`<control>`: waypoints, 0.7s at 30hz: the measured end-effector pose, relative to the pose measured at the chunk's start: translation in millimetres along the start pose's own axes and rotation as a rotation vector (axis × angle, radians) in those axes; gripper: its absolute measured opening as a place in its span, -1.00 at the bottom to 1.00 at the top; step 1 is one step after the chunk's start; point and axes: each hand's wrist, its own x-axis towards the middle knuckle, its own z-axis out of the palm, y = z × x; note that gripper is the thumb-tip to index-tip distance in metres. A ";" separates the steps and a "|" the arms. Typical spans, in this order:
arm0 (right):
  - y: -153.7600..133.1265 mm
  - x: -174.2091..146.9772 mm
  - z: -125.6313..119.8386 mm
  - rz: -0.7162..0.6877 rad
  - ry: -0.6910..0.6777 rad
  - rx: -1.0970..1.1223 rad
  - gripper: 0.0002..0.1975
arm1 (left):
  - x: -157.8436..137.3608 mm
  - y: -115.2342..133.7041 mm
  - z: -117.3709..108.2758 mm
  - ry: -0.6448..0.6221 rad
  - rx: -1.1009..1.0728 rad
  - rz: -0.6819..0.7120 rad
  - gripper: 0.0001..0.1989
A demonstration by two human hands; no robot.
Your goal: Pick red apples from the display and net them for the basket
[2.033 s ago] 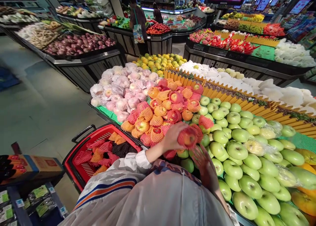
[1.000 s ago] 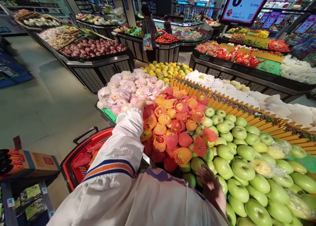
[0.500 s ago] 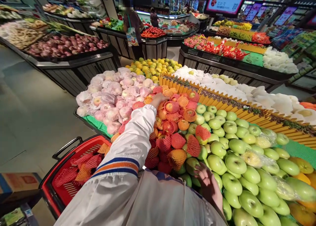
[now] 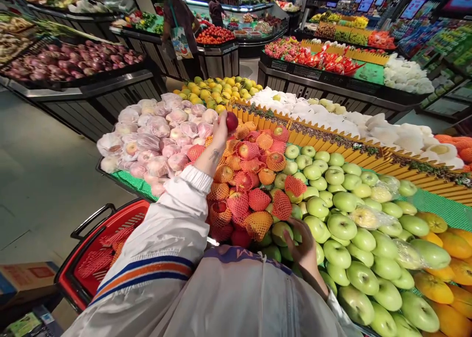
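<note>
We have a dark red apple (image 4: 232,122) in our left hand (image 4: 220,129), fingers closed round its side, their tips partly hidden; it is at the far end of the net-wrapped apples (image 4: 245,180). Our right hand (image 4: 305,246) hovers or rests, we cannot tell which, by the near green apples (image 4: 344,199), thumb spread from loosely bent fingers. To the left of the nets we see bagged pink fruit (image 4: 158,138), with yellow-green citrus (image 4: 221,90) beyond. Below the bagged fruit stands a red basket (image 4: 127,216) holding loose foam nets (image 4: 96,263).
</note>
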 end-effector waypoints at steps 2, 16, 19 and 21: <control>0.6 20.4 7.5 -0.143 -0.070 -0.079 -0.71 | -42.7 14.0 -10.7 -0.212 -0.295 -0.092 -0.18; -15.1 15.0 -41.2 -0.340 0.017 0.117 -0.91 | -298.1 -13.6 34.6 -0.834 -0.975 -0.424 -0.09; -30.3 -2.2 -44.2 -0.274 -0.064 0.247 -0.93 | -308.1 -4.5 50.7 -0.736 -0.991 -0.525 -0.17; -34.1 -8.3 -42.3 -0.168 -0.148 0.284 -0.92 | -316.1 -3.0 58.3 -0.758 -0.966 -0.589 -0.20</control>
